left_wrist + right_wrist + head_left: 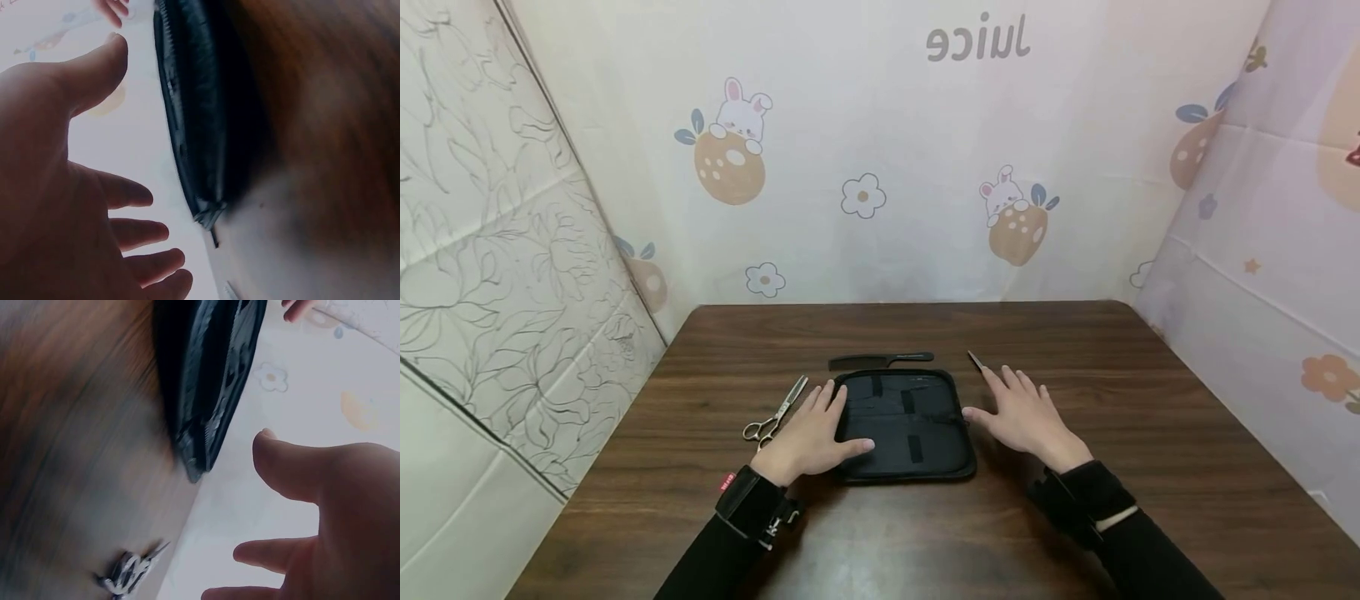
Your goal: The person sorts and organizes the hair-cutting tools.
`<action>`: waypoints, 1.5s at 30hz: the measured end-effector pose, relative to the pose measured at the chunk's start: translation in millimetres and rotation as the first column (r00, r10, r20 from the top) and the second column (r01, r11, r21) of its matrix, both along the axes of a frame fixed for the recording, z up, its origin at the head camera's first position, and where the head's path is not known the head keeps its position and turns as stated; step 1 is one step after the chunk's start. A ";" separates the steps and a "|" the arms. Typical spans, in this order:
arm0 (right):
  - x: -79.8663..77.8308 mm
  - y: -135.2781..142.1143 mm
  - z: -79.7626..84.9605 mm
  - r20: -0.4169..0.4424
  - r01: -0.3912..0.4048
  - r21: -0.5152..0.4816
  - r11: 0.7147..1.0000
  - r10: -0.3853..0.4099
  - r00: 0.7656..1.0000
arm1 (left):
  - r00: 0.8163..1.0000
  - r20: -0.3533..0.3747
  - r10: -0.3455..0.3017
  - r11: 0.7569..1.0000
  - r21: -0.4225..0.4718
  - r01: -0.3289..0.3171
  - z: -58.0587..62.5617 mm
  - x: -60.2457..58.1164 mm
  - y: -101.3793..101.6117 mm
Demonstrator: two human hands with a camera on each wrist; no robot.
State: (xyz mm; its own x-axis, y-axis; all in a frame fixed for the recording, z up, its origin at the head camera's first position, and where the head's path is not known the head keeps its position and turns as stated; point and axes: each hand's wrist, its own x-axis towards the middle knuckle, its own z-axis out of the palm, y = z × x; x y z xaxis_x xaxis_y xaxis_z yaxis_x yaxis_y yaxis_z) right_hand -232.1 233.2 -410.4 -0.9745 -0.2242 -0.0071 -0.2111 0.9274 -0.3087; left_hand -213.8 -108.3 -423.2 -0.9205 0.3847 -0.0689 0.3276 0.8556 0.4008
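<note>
A flat black zip case [891, 454] with dark strap-like patches on its upper face lies on the table. Over its left edge is my left hand [812, 433], fingers spread, holding nothing. My right hand [1026, 417] hovers at the case's right edge with its fingers extended and thumb toward the case. A zipper [172, 94] runs along the case's side in the left wrist view. Thinning scissors [786, 406] lie left of the case, partly covered by my left hand. Beyond my right hand a scissor blade [975, 361] sticks out; its handles [128, 572] show in the right wrist view.
A black comb [880, 360] with a handle lies just behind the case. The brown wood-grain table [895, 542] ends at a back wall hung with printed cloth [880, 125]. More cloth hangs at the left and right sides.
</note>
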 end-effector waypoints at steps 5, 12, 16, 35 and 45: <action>-10.6 5.0 -3.3 0.032 0.006 -0.016 1.000 -0.005 0.999 | 1.000 0.007 -0.016 1.000 -0.015 0.016 -5.1 -2.0 4.7; -26.7 11.9 -10.3 0.048 0.031 0.035 0.999 -0.032 0.998 | 0.998 0.005 -0.061 0.998 -0.008 0.061 -6.5 -2.0 11.6; -33.3 14.5 -12.4 0.090 0.059 0.051 0.997 -0.064 0.994 | 0.997 0.020 -0.079 0.997 -0.014 0.079 -7.5 -1.4 15.5; -43.6 19.2 -13.9 0.045 0.086 0.144 0.986 -0.093 0.995 | 0.997 0.032 -0.075 0.994 -0.075 0.077 -11.6 -1.6 20.1; -45.7 18.3 -6.8 0.052 0.060 0.142 0.988 -0.068 0.996 | 0.996 0.050 -0.067 0.994 -0.080 0.071 -12.6 -1.0 21.5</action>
